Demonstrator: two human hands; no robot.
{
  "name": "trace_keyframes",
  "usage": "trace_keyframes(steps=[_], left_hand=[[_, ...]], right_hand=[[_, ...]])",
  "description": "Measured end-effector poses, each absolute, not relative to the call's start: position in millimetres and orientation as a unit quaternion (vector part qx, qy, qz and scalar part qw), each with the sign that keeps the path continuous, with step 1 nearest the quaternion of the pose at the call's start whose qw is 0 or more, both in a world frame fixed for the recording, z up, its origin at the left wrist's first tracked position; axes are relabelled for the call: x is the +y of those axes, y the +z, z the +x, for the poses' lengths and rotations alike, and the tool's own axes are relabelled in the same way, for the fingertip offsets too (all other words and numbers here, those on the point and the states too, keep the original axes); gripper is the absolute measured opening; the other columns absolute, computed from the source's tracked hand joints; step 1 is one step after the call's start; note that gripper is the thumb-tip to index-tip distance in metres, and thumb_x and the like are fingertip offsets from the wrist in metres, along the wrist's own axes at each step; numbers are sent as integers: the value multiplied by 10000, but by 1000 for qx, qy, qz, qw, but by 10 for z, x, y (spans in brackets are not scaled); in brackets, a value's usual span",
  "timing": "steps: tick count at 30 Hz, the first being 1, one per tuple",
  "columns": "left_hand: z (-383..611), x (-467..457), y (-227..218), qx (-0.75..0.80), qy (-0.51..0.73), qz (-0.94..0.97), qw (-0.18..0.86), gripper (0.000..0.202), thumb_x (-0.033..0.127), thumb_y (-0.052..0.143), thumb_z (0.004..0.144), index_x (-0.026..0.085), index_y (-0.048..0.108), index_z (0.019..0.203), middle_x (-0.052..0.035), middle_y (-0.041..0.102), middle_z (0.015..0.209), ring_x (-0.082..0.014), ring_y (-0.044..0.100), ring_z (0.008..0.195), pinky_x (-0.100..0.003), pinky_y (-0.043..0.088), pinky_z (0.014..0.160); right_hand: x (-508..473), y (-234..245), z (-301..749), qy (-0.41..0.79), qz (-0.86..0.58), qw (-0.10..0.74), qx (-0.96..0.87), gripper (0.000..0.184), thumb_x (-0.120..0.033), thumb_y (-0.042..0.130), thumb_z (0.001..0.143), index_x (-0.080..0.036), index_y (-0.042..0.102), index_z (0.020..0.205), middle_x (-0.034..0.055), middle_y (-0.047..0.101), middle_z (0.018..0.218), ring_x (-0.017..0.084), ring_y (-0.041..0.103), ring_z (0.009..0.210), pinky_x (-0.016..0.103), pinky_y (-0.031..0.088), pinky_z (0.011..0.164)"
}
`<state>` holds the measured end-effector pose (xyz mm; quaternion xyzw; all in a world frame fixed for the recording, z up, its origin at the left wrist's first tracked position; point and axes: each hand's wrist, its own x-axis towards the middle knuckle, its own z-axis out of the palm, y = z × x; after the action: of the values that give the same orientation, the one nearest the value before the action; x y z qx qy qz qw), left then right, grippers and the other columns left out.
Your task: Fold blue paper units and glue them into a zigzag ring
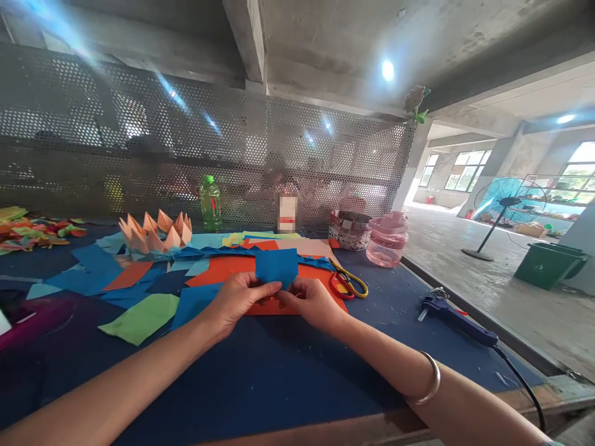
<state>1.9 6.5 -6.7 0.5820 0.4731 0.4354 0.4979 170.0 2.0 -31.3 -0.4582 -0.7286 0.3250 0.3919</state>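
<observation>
At left, the peach paper ring [154,240] stands with points formed; next, a blue strip [223,251] looks already pleated. Your left hand [246,296] pinches the blue sheet [277,266], seemingly unfinished, above orange paper [223,272], your right hand [315,303] gripping it too; scissors [352,274] lie unheld.

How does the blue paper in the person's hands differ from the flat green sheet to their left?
The blue paper is raised between the left hand and right hand, while the green sheet lies on the table.
The blue paper's visible part looks roughly rectangular; the green sheet narrows to a point on its left.
Both the blue paper and green sheet are plain and single-coloured.
</observation>
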Motion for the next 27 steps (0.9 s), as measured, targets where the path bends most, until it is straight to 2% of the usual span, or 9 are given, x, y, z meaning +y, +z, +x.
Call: trace_keyframes(steps=[8,16,22,27], left_hand=[[-3,61,-77,458,427,586,514,296,417,790,571,154,658,597,17,616,567,-113,505,584,-247,384,630],[-12,80,-97,439,427,587,529,294,409,786,599,159,690,721,-7,654,685,-130,533,635,-264,405,663],[-13,70,-59,448,453,572,517,278,403,792,582,158,674,639,-4,638,628,-126,525,603,-256,397,636],[-24,85,-70,458,441,582,507,301,430,778,586,151,669,621,-12,635,602,-134,523,588,-264,386,619]], right_hand=[[16,-297,1692,326,-455,386,-734,322,-430,572,815,-140,660,707,52,707,719,152,608,672,225,412,589],[-8,-259,1694,332,-464,383,-727,253,-365,578,810,-141,676,744,45,696,715,143,587,655,221,399,576],[5,-275,1699,332,-460,383,-729,242,-353,564,814,-150,687,770,34,699,728,135,582,656,216,404,586],[11,-294,1692,324,-462,376,-735,267,-359,571,810,-151,689,693,22,677,676,125,575,631,206,393,567]])
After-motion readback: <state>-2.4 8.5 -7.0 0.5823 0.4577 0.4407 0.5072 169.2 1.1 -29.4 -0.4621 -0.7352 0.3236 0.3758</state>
